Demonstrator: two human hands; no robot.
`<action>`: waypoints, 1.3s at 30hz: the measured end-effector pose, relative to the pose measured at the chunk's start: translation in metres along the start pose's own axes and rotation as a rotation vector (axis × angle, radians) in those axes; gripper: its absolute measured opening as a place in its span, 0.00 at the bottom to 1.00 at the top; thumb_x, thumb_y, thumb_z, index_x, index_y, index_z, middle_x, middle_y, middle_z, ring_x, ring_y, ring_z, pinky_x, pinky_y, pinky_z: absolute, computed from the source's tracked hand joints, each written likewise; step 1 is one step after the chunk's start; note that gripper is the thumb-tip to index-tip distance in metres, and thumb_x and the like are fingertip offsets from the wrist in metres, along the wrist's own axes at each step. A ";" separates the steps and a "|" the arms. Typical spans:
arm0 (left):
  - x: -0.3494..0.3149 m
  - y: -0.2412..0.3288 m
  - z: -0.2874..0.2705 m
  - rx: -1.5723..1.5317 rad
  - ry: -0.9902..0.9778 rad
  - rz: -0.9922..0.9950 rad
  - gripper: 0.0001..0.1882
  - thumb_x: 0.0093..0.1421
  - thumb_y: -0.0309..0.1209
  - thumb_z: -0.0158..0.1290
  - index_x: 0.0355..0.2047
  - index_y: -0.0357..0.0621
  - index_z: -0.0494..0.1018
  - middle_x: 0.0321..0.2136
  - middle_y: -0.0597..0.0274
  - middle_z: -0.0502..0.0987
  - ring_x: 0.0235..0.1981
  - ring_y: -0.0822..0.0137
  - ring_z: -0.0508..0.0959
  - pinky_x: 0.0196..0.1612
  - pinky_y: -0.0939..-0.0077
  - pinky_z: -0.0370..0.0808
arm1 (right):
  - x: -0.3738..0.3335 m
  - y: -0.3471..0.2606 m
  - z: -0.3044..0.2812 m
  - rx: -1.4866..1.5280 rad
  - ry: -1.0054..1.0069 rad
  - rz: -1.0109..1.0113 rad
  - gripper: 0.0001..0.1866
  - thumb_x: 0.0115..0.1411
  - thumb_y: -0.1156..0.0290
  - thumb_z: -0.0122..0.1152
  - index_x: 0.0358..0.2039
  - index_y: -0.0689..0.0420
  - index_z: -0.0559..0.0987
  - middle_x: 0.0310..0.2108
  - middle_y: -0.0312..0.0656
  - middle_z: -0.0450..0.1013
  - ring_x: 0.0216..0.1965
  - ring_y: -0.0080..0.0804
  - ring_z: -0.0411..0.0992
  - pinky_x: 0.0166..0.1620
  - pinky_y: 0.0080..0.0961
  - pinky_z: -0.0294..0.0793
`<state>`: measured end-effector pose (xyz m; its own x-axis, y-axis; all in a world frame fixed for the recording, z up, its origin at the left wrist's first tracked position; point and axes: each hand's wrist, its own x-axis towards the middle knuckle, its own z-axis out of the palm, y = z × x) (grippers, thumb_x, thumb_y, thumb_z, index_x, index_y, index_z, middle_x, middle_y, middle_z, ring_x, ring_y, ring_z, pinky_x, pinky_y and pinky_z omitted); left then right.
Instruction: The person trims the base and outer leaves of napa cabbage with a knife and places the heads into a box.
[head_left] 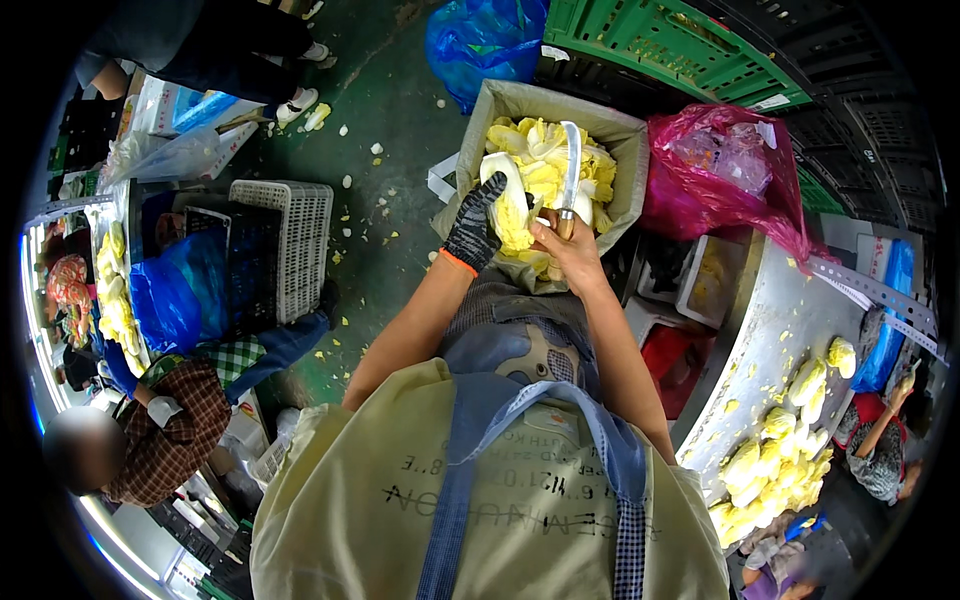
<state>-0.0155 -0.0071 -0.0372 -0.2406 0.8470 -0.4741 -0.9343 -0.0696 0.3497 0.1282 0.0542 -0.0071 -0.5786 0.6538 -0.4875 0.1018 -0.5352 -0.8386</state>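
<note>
My left hand (474, 225), in a dark striped knit glove with an orange cuff, grips a pale napa cabbage (508, 200) with a white stem end and yellow leaves. My bare right hand (570, 250) is closed round the wooden handle of a knife (572, 165). The long, curved blade points away from me, beside the cabbage and apart from it. Both hands are over the near side of a lined bin (628, 160), which holds a heap of loose yellow cabbage leaves (545, 150).
Right of the bin sits a pink plastic bag (675, 180), near a metal table (760, 340) with several cabbages (775, 460). A blue bag (485, 50) and green crates (680, 45) stand beyond. At left are a white crate (305, 245) and a person in a checked shirt (180, 440).
</note>
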 end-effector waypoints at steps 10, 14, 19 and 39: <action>0.008 -0.003 -0.014 -0.104 0.119 0.035 0.23 0.58 0.38 0.47 0.52 0.42 0.61 0.46 0.54 0.69 0.47 0.57 0.70 0.51 0.62 0.67 | 0.005 0.017 0.002 0.025 0.124 -0.110 0.09 0.50 0.83 0.56 0.28 0.61 0.65 0.33 0.43 0.68 0.31 0.24 0.70 0.33 0.23 0.77; 0.003 0.000 -0.003 -0.124 0.170 0.086 0.20 0.59 0.38 0.47 0.48 0.41 0.64 0.43 0.56 0.70 0.44 0.60 0.71 0.49 0.65 0.68 | 0.002 0.014 0.001 0.093 0.152 -0.089 0.08 0.50 0.84 0.55 0.28 0.60 0.66 0.33 0.41 0.68 0.32 0.24 0.69 0.35 0.23 0.76; -0.001 0.007 -0.007 -0.145 0.130 0.067 0.21 0.59 0.41 0.44 0.49 0.43 0.63 0.44 0.56 0.70 0.46 0.58 0.69 0.52 0.61 0.65 | -0.006 0.001 0.002 0.155 0.067 -0.083 0.10 0.49 0.84 0.55 0.26 0.57 0.65 0.32 0.42 0.69 0.31 0.25 0.69 0.34 0.22 0.74; -0.002 0.000 -0.003 1.016 -0.169 0.097 0.32 0.40 0.31 0.66 0.45 0.41 0.65 0.37 0.64 0.73 0.38 0.73 0.71 0.43 0.77 0.69 | -0.003 0.000 0.003 -0.457 0.003 -0.063 0.13 0.40 0.75 0.62 0.25 0.60 0.67 0.22 0.30 0.61 0.24 0.19 0.58 0.28 0.18 0.62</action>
<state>-0.0159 -0.0098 -0.0385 -0.1894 0.9300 -0.3150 -0.2312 0.2696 0.9348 0.1272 0.0506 -0.0047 -0.5926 0.6797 -0.4322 0.4130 -0.2042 -0.8875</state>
